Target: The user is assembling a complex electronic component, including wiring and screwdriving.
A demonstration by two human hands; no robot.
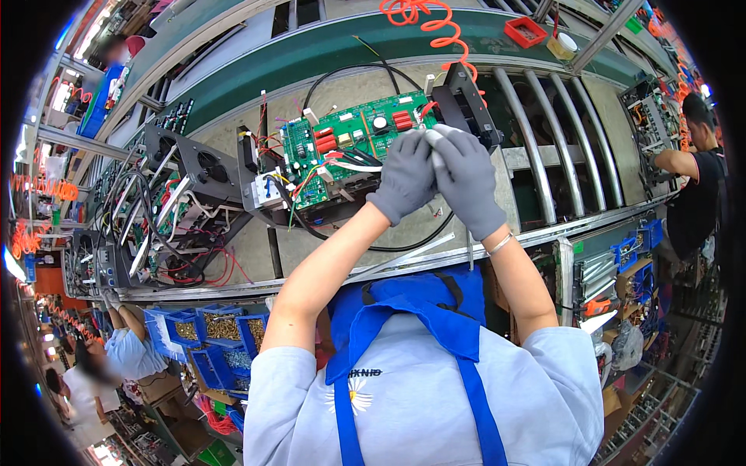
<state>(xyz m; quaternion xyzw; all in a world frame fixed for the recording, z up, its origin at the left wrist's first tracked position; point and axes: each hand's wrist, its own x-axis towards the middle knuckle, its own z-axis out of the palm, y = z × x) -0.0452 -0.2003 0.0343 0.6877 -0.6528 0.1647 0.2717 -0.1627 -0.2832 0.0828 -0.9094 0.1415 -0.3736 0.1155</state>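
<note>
Meeting at green circuit board (350, 123), left hand (402, 177), right hand (468, 177), forearms (339, 252) converging, grip's opening and hold unclear

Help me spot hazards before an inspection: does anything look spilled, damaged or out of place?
Nothing looks plainly spilled or damaged. Slightly untidy is a black cable looping loosely across the work surface near the green circuit board; it might snag. The gloved left hand and right hand hide whatever lies beneath.
</note>
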